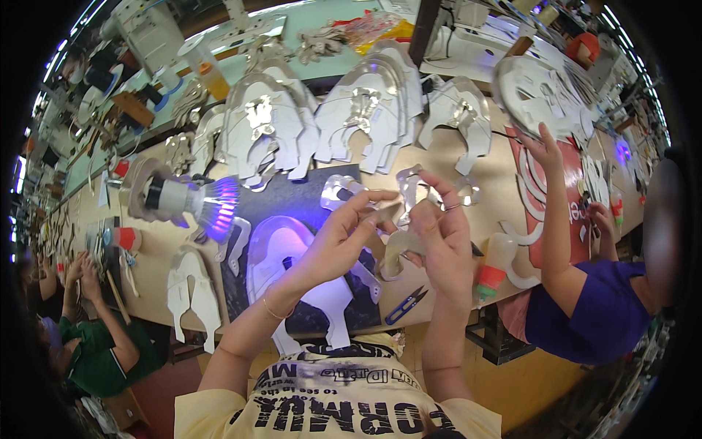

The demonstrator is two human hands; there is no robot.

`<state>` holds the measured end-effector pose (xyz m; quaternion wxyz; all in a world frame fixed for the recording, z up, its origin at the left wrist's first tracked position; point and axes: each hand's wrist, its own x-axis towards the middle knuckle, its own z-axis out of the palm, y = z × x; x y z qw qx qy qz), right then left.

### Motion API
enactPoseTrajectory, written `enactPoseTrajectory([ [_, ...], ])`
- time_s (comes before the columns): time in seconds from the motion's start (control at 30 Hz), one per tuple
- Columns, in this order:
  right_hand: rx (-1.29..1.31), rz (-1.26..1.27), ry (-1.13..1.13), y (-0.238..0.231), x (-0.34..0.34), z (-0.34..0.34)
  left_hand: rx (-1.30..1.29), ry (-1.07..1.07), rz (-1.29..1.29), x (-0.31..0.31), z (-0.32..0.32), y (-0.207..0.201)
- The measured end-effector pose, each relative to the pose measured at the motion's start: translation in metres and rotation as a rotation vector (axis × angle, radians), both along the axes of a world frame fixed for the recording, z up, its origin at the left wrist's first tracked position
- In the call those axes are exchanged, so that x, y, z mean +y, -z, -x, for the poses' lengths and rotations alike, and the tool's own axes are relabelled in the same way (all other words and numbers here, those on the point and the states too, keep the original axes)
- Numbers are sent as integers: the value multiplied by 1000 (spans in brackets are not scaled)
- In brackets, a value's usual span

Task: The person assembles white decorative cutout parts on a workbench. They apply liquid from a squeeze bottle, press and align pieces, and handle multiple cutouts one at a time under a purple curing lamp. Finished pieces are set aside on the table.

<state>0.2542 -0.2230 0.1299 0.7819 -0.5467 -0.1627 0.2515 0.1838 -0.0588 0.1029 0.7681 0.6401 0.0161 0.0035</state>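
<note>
My left hand (342,235) is closed, with fingertips pinching a small pale piece of shoe material (390,213). Beside it, my right hand (443,245) grips a curved, pale shoe-upper piece (399,252) that hangs below its fingers. The two hands nearly meet over the table. Under my left forearm lies a white shoe upper (274,245) with a silvery toe, lit violet. Shiny silver cut pieces (342,192) rest just beyond my fingers. Blue thread snips (406,305) lie near the table's front edge.
Stacks of white and silver shoe uppers (263,121) line the far side. A lamp (191,203) glows violet at left. A bottle with a red band (495,271) lies at right. Co-workers sit on both sides; a bare arm (553,197) reaches in from the right.
</note>
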Motion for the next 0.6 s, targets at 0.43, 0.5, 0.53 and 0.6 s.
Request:
enactPoseTrajectory([
  [0.43, -55, 90, 418, 6, 45, 12, 84, -137, 396, 2, 36, 15],
  [0.5, -121, 135, 452, 8, 48, 13, 101, -211, 425, 7, 37, 14],
  [0.53, -498, 279, 536, 8, 47, 14, 108, -232, 412, 12, 38, 12],
  [0.6, -1166, 585, 656, 6, 44, 15, 107, -285, 406, 17, 42, 8],
])
